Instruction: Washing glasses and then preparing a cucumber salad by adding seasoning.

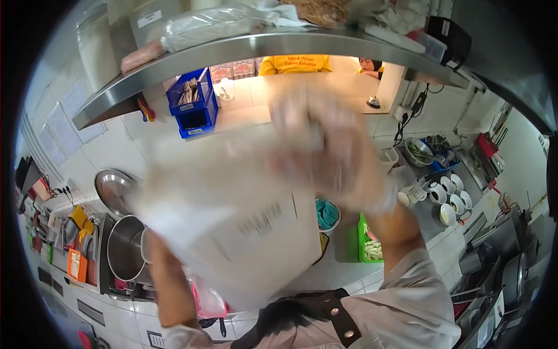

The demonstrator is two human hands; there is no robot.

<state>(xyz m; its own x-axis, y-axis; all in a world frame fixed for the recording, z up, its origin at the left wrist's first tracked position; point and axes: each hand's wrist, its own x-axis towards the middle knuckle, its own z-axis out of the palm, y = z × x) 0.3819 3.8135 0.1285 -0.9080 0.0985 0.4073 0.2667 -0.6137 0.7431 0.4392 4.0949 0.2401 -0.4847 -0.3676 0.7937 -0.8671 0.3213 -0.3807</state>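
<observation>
A large white bag or container [261,235] with blurred dark print fills the middle of the view, raised close to the camera. My right hand [340,148], in a clear glove, is at its upper right side. Motion blur hides how the fingers sit and whether they grip it. My left forearm [171,283] rises behind the white thing, which covers my left hand. Past its right edge are a bowl with teal cloth or plastic [327,213] and a green basket [362,244] of pale cut pieces.
A steel shelf [261,43] loaded with bags and tubs crosses overhead. Blue cutlery bins [192,102] stand by the serving window. A large steel pot [125,248] is at left; several small white bowls [447,213] sit at right. Two people in yellow are beyond the window.
</observation>
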